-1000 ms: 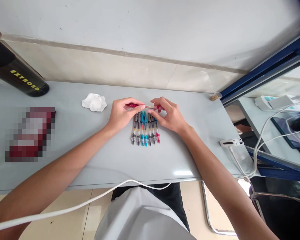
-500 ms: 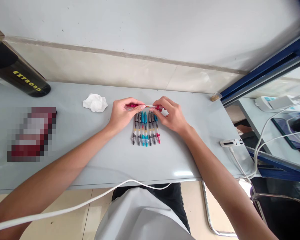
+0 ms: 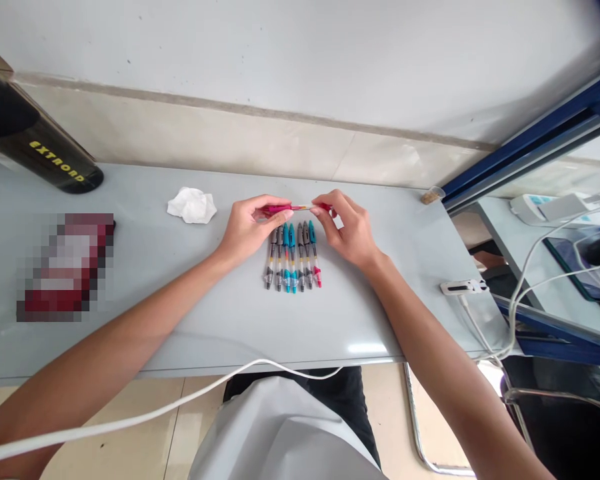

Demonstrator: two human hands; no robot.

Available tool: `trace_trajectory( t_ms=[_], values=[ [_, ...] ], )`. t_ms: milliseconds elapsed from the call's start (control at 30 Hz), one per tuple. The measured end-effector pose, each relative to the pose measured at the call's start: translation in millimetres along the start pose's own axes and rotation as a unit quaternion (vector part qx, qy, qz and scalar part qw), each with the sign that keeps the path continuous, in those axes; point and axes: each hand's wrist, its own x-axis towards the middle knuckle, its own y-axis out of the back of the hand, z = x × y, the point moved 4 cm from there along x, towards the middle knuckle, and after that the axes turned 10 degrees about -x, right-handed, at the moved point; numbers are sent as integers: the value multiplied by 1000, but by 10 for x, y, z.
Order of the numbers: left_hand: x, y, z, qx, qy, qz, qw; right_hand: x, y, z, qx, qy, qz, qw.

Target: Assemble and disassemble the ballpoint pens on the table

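Observation:
Between both hands a pink pen (image 3: 301, 207) with a clear barrel is held level, just beyond a row of pens. My left hand (image 3: 253, 223) is closed on its pink end at the left. With thumb and fingers pinched, my right hand (image 3: 347, 227) grips the other end; part of the pen is hidden behind the fingers. Below the hands several pens (image 3: 293, 257) lie side by side on the grey table (image 3: 240, 327), with grey or teal tops and clear lower barrels. The rightmost has a teal top and a pink tip (image 3: 319, 277).
Left of the hands lies a crumpled white tissue (image 3: 192, 205). A black bottle (image 3: 60, 157) and a pixelated red object (image 3: 67, 263) are farther left. At the right are a small clear cup (image 3: 432, 195), a white plug-like device (image 3: 463, 287) and white cables (image 3: 514, 293).
My right hand has shifted slightly to the right and up, still gripping the pen's end. The pen is a little higher and turned, showing more pink at the left. The row of pens stays put.

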Motion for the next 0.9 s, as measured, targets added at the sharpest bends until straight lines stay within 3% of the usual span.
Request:
trace_trajectory(
  t_ms=[200, 500, 633, 767, 900],
  values=[
    [9, 9, -1, 18, -15, -7, 1000, 5, -5, 0, 14, 42, 17, 999],
    [10, -4, 11, 17, -7, -9, 1000, 6, -10, 22, 23, 30, 12, 999],
    [2, -17, 39, 22, -11, -18, 1000, 15, 19, -12, 31, -6, -21, 999],
    [-3, -34, 52, 35, -11, -32, 999, 16, 25, -24, 52, -84, -51, 994],
    [1, -26, 52, 35, -13, -22, 999, 4, 16, -17, 91, -125, -29, 988]
  ],
)
